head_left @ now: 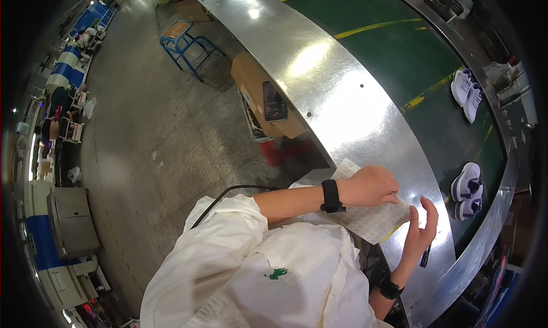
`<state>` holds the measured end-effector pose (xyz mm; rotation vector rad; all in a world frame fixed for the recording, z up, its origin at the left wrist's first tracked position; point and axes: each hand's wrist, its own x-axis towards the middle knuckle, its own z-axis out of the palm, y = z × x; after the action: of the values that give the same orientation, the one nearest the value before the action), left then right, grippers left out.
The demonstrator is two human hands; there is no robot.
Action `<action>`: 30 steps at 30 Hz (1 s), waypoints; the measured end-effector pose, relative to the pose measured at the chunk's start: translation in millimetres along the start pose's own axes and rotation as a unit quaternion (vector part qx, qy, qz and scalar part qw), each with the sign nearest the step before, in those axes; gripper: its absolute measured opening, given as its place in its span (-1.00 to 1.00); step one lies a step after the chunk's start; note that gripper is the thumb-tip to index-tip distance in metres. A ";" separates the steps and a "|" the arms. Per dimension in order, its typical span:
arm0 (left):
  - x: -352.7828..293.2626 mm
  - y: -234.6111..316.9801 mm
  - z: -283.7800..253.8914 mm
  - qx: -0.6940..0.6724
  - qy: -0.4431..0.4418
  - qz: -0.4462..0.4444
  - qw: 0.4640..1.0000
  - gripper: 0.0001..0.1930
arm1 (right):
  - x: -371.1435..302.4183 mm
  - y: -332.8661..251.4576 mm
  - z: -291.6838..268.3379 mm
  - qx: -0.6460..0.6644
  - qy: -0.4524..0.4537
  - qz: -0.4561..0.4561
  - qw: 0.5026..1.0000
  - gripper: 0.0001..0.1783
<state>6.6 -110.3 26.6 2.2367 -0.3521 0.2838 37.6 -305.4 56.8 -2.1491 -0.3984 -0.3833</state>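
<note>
At lower right of the frame, the printed paper [371, 222] looks light and limp, best held by its edges; left hand [368, 186] pinches it, right hand [421, 231]'s grip I cannot tell

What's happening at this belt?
A person is handling a rectangular white printed paper sheet at the shiny metal ledge beside a green conveyor belt. The curled left hand is over the sheet, the right hand at its right edge; how firm either grip is can't be told. Pale lavender shoes and a white-and-dark-purple pair sit on the belt, untouched.
</note>
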 end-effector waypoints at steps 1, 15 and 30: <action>1.3 3.1 -1.6 0.007 -0.024 0.005 1.000 -0.78 | 4.0 -4.2 -3.3 -0.019 -0.093 -0.047 0.994 -0.82; -3.1 -20.0 -19.0 -0.040 -0.101 -0.103 0.989 -0.82 | 16.5 32.5 0.3 0.006 -0.315 0.078 0.946 -0.84; 21.3 -51.7 15.5 0.227 -0.034 -0.091 0.969 -0.77 | 9.8 88.9 22.2 -0.069 -0.230 0.178 0.954 -0.79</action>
<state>45.5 -93.9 -13.1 2.7138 -0.1208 0.2035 86.2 -334.9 -15.8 -2.3833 -0.2353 0.3109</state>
